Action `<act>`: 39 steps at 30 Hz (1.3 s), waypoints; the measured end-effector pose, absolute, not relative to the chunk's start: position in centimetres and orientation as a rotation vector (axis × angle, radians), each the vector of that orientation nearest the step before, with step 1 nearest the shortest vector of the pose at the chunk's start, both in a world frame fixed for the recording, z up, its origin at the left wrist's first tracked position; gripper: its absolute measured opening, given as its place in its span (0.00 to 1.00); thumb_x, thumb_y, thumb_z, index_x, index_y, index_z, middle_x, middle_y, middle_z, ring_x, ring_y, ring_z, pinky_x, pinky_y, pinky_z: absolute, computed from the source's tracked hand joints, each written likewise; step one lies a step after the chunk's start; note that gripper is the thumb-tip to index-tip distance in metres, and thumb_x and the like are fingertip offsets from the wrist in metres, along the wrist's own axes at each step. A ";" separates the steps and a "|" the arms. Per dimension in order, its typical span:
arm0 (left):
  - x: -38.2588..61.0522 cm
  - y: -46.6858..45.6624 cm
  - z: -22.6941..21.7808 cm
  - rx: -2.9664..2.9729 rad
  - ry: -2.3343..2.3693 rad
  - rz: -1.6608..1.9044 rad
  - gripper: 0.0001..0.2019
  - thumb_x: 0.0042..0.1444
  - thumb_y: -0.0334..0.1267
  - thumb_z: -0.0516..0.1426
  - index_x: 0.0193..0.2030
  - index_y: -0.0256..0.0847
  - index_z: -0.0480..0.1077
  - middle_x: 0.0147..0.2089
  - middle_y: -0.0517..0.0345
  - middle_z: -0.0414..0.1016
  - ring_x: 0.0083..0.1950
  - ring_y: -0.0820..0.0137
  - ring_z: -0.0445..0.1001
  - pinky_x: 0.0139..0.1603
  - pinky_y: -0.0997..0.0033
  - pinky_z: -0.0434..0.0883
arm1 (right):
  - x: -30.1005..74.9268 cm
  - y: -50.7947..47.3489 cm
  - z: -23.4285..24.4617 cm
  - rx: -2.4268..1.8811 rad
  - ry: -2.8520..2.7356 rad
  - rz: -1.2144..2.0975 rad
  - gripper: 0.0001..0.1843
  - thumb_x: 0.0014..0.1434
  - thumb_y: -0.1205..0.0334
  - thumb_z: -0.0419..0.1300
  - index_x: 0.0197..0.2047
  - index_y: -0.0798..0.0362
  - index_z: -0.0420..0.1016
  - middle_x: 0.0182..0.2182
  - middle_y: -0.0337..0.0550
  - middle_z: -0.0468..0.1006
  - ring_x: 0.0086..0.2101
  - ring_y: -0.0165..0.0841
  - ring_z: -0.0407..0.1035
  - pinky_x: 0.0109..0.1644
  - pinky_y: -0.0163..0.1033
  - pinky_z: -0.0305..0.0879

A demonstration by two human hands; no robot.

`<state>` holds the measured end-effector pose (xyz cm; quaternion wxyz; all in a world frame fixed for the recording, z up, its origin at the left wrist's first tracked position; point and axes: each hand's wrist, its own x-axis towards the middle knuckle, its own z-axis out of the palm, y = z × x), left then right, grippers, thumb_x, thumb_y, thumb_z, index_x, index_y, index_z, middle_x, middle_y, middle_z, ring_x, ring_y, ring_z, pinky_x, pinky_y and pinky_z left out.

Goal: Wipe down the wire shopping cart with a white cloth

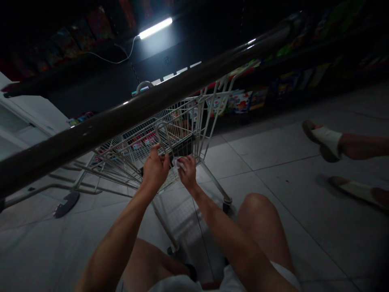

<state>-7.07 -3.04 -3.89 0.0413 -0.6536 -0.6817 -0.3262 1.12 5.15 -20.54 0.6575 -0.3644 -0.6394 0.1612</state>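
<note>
A wire shopping cart [209,109] stands tilted in view before me, its dark push handle [146,103] crossing above both hands. My left hand [155,167] is closed at the cart's rear wire frame, fingers curled by an upright wire loop [161,126]. Close beside it, my right hand [188,172] pinches a crumpled white wipe [178,162] against the same part of the cart. Whether the wipe is cloth or paper is too dim to tell. Inside the basket lies something brown, blurred behind the wires.
Dark shelves with packaged goods [241,101] run behind the cart. A lit tube lamp [155,27] with a loose white cable hangs there. To the right, another person's feet in light shoes [330,136] rest on the tiled floor [273,170]. Cart wheels [227,205] stand near my knees.
</note>
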 end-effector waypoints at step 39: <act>-7.6 -1.5 -5.6 -1.714 -2.202 -0.248 0.23 0.65 0.44 0.50 0.62 0.34 0.61 0.51 0.43 0.79 0.49 0.55 0.79 0.42 0.62 0.71 | 6.1 12.3 -22.5 -0.980 -1.325 0.414 0.17 0.53 0.69 0.54 0.46 0.52 0.72 0.48 0.48 0.66 0.53 0.41 0.60 0.62 0.53 0.62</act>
